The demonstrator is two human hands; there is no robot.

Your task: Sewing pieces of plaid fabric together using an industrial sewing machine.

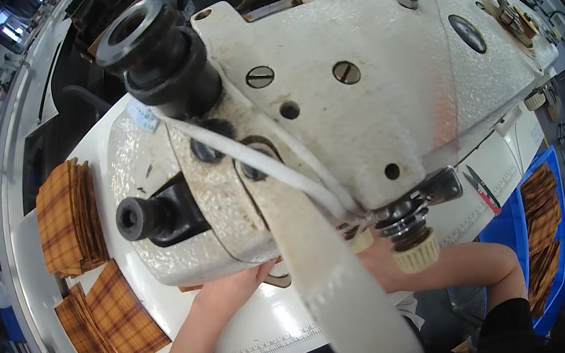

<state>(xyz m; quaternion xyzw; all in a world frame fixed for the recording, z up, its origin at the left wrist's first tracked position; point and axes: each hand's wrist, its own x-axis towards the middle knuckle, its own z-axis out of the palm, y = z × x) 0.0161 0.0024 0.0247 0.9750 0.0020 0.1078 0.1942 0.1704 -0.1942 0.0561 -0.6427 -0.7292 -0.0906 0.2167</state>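
A white sewing machine head [376,120] fills the middle of the view and covers most of my work area. My left hand [240,286] reaches under its left end, close to the needle plate; its fingers are hidden behind the machine. From the right, my right hand [380,261] comes in beneath the machine, partly covered by a pale lever [347,304] and a cream tension knob [416,253]. Its fingers do not show either. A sliver of orange plaid fabric [190,288] peeks out beside my left hand. Whether either hand holds it cannot be seen.
Stacked orange-brown plaid fabric pieces [68,221] lie at the left, with more plaid pieces [125,314] nearer me. Red-handled thread snips [483,190] rest on the white table [247,337] at right. Beyond them, a blue bin [513,227] holds more plaid pieces. Co-workers sit far left.
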